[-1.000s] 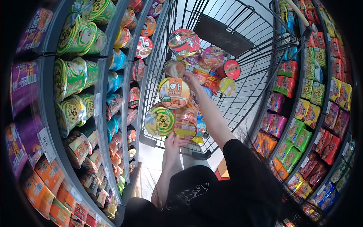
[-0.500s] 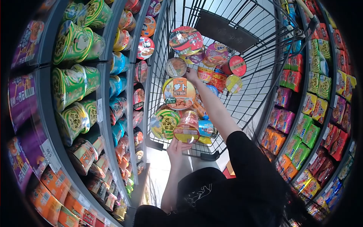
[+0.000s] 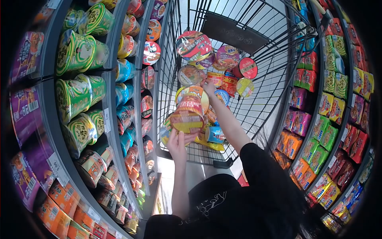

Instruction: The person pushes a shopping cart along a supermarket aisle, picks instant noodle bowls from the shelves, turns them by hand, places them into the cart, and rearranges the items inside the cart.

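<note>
My left hand (image 3: 180,143) is closed on the lower part of a red and yellow instant noodle cup (image 3: 188,116), tilted over the shopping cart. Behind this cup, an orange noodle bowl (image 3: 200,95) is partly hidden. In the cart, my right hand (image 3: 207,86) has its fingers curled at the right edge of a noodle bowl with a greyish, see-through lid (image 3: 191,75); the fingertips are partly hidden. A blue cup (image 3: 215,134) lies near the cart's close end. Mostly covered by my left hand's cup is a green and yellow bowl (image 3: 165,134).
The black wire cart (image 3: 258,104) also holds a large red bowl (image 3: 193,45), a purple bowl (image 3: 227,57), a red-lidded cup (image 3: 248,68) and a yellow-lidded cup (image 3: 245,87). Shelves of noodle cups (image 3: 81,93) line the left; packet noodles (image 3: 319,153) line the right.
My left hand has raised the red and yellow cup up and left, across the orange bowl. My right hand and the grey-lidded bowl have shifted slightly right and toward me.
</note>
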### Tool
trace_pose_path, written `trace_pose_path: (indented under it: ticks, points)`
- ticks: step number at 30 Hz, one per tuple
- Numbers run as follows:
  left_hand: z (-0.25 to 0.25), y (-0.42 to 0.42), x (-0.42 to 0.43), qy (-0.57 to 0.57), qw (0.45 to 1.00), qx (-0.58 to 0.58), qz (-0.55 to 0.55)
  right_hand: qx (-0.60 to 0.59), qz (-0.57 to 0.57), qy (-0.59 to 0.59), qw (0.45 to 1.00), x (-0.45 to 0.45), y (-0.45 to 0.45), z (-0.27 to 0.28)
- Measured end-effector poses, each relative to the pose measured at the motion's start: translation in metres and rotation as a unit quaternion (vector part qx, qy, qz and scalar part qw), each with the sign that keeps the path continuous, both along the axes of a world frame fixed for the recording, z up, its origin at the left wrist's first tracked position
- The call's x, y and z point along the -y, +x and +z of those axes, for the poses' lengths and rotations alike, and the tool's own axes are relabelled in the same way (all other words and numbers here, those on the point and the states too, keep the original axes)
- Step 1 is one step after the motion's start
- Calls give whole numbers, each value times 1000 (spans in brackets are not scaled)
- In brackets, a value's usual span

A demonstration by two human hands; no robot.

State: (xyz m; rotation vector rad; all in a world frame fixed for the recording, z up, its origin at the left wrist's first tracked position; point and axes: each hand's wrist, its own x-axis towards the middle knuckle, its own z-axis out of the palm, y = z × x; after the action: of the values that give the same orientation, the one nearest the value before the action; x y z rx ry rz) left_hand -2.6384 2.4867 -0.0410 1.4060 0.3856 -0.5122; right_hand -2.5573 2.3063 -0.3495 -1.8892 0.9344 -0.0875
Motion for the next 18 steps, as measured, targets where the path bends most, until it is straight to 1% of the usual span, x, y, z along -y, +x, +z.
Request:
trace_pose_path:
  ticks: [2,3,4,5,6,8,9,11,12,13,15,18]
  points:
    - [0,8,11,-6,999,31,30,-122,132,-99,979,8,13,10]
    - [-1,9,11,-7,999,31,31,-122,133,-100,978,10,18,20]
    - [-3,9,10,-3,999,33,33,-129,47,-127,982,8,29,52]
    - [-5,10,8,3,999,34,34,-134,-39,-151,979,4,35,71]
    - [-6,10,5,5,999,34,33,-134,-39,-149,979,1,39,72]
    - [-9,8,-1,16,999,24,43,-74,22,-34,996,-1,46,69]
    - [-12,6,-4,15,999,23,42,-74,21,-35,996,-3,46,68]
    - [-18,4,-11,38,998,17,49,-15,96,-88,991,-6,47,71]
    - [-21,3,-14,42,998,22,48,-40,149,6,988,2,49,73]
    - [-20,3,-15,41,998,22,48,-40,149,6,988,6,47,73]
    - [-17,5,-15,40,998,20,49,-51,133,146,979,12,43,73]
    - [-15,12,-14,17,998,30,61,-39,122,140,982,16,31,64]
